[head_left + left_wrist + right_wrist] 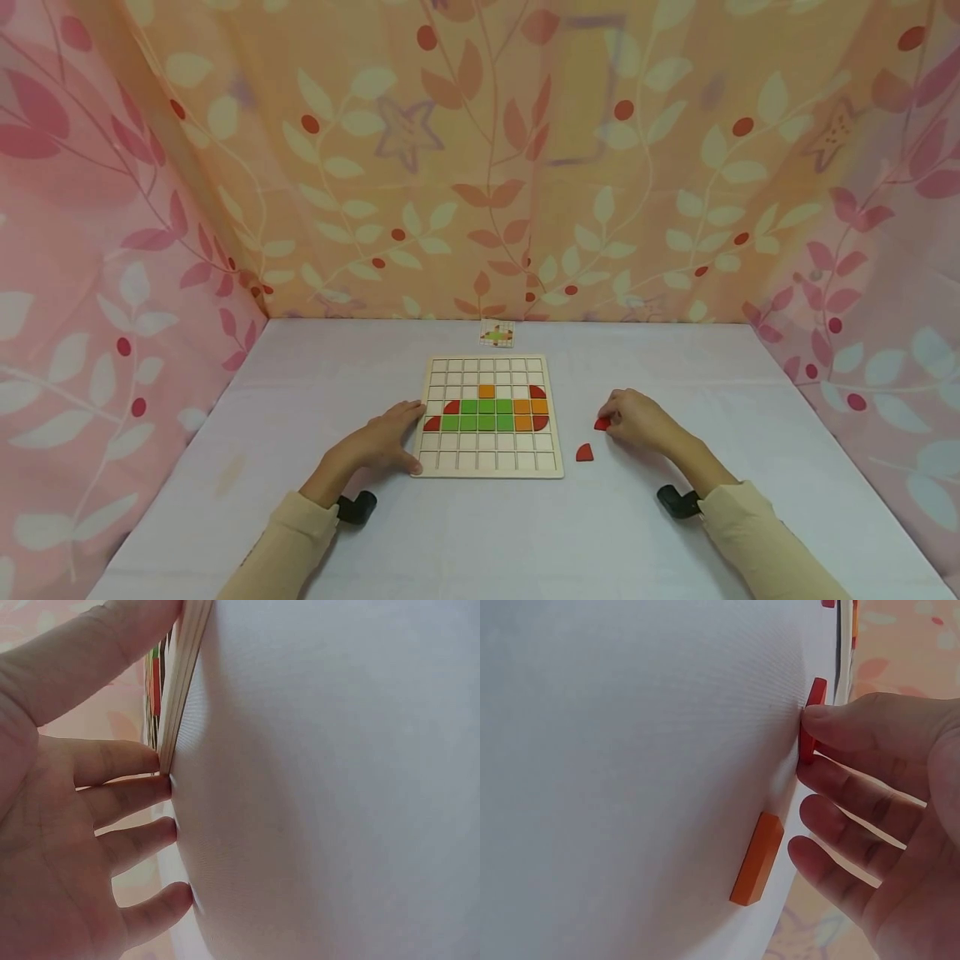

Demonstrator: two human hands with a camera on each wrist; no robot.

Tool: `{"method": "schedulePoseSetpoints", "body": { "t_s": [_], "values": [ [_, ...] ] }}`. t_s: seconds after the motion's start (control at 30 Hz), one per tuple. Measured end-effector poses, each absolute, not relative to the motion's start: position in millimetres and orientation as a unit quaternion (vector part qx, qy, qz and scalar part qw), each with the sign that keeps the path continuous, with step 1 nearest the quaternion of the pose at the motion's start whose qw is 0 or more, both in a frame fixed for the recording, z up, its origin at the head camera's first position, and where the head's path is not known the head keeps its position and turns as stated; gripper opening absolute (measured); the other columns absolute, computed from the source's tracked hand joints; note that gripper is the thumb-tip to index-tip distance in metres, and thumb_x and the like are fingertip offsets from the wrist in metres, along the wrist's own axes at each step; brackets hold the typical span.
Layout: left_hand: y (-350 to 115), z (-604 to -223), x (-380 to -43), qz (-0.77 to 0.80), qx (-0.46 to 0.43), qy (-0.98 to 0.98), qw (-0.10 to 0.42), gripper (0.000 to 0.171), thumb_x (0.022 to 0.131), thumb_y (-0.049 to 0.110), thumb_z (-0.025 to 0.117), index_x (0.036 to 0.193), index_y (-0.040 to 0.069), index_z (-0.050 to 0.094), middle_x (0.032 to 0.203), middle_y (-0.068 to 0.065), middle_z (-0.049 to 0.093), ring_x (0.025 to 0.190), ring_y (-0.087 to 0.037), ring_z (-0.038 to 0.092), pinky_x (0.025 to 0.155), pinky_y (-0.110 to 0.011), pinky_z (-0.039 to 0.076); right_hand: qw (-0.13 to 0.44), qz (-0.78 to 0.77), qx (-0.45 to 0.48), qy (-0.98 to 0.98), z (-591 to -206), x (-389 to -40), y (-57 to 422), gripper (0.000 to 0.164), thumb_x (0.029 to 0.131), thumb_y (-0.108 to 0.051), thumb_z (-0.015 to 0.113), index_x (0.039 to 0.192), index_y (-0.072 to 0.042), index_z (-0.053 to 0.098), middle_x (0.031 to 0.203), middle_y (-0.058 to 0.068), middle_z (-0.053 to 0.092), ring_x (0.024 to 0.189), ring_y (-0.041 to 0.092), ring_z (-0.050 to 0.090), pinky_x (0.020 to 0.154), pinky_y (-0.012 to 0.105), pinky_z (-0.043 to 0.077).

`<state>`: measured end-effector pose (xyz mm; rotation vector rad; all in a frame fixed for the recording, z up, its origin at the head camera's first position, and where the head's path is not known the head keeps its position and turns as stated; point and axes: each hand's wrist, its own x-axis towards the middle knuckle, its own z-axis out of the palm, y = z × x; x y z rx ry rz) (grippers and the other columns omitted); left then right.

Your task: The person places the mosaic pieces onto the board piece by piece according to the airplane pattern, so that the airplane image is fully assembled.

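A pale wooden grid board (487, 461) lies on the table, with green and orange squares and red quarter-round pieces filling some cells across its middle. My left hand (375, 437) rests at the board's left side, fingers spread, thumb near the bottom corner. In the left wrist view, the thumb and extended fingertips meet the board's edge (180, 697). To the right of the board, my right hand (641, 421) pinches a red quarter-round piece (807, 742) between thumb and fingers, at the tabletop. Another red quarter-round piece (584, 453) lies between that hand and the board.
Under the right hand, an orange block (756, 862) lies on the white cloth; the hand hides it from the head view. A small pattern card (497, 334) sits behind the board. Floral curtains (495, 167) enclose the back and both sides of the table.
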<state>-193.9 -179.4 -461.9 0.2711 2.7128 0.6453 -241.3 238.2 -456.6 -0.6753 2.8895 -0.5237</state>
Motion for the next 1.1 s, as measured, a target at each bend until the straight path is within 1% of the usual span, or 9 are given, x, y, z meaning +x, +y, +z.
{"method": "schedulePoseSetpoints", "body": {
  "t_s": [0.2, 0.43, 0.67, 0.83, 1.1],
  "values": [
    [-181, -464, -194, 0.222, 0.101, 0.954, 0.173, 0.101, 0.066, 0.027, 0.089, 0.15, 0.008, 0.036, 0.159, -0.012, 0.031, 0.149, -0.035, 0.022, 0.115, -0.063, 0.022, 0.061, -0.176, -0.231, 0.955, -457, -243, 239, 0.016, 0.076, 0.0, 0.07, 0.089, -0.004, 0.077, 0.081, 0.001, 0.065, 0.074, 0.014, 0.053, 0.067, 0.028, 0.047],
    [-180, -467, -192, 0.225, 0.098, 0.953, 0.18, 0.101, 0.067, 0.027, 0.089, 0.15, 0.008, 0.036, 0.159, -0.012, 0.031, 0.149, -0.035, 0.022, 0.115, -0.064, 0.023, 0.081, -0.188, -0.207, 0.957, -451, -250, 235, 0.02, 0.08, -0.003, 0.069, 0.099, -0.002, 0.076, 0.091, 0.004, 0.067, 0.084, 0.018, 0.057, 0.078, 0.036, 0.053],
    [-182, -468, -192, 0.224, 0.101, 0.952, 0.183, 0.099, 0.068, 0.027, 0.088, 0.15, 0.008, 0.036, 0.159, -0.012, 0.03, 0.149, -0.035, 0.021, 0.115, -0.064, 0.023, 0.079, -0.21, -0.196, 0.955, -446, -258, 232, 0.022, 0.084, -0.012, 0.072, 0.104, -0.003, 0.075, 0.093, 0.005, 0.067, 0.087, 0.02, 0.057, 0.079, 0.037, 0.052],
    [-183, -467, -192, 0.225, 0.102, 0.951, 0.187, 0.099, 0.069, 0.027, 0.088, 0.151, 0.007, 0.035, 0.16, -0.013, 0.029, 0.15, -0.036, 0.02, 0.116, -0.064, 0.022, 0.086, -0.226, -0.189, 0.952, -443, -262, 228, 0.024, 0.086, -0.017, 0.072, 0.107, -0.004, 0.074, 0.096, 0.006, 0.066, 0.09, 0.022, 0.057, 0.083, 0.04, 0.053],
    [-182, -460, -198, 0.211, 0.11, 0.954, 0.184, 0.1, 0.071, 0.029, 0.086, 0.152, 0.008, 0.032, 0.161, -0.013, 0.027, 0.15, -0.035, 0.02, 0.116, -0.062, 0.023, 0.07, -0.226, -0.211, 0.948, -434, -276, 219, 0.025, 0.086, -0.015, 0.072, 0.108, -0.003, 0.074, 0.097, 0.008, 0.068, 0.091, 0.024, 0.058, 0.083, 0.041, 0.052]
  ]
}}
